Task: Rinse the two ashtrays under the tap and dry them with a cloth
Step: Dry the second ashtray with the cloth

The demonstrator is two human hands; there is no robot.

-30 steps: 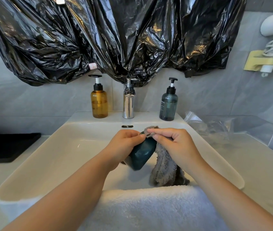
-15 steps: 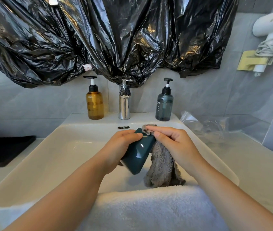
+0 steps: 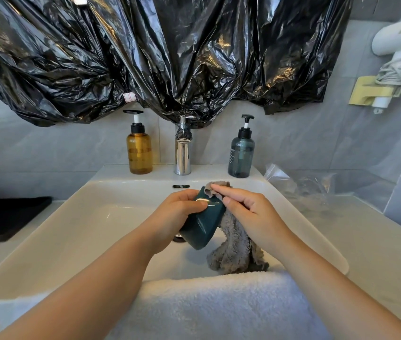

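Fingers (image 3: 233, 192) of the right hand (image 3: 251, 214) pinch the cloth (image 3: 233, 246) against the ashtray (image 3: 206, 224), which the left hand (image 3: 177, 213) grips in front of the tap (image 3: 182, 153). Over the last second the ashtray has turned and the cloth has reached its top edge, so drying seems underway.

Bright, even daylight; glare streaks the black plastic (image 3: 157, 57) across the upper frame and the tap (image 3: 183, 155). Sharp at centre, the wide-angle view bends the sink (image 3: 47, 229) rim toward the edges.
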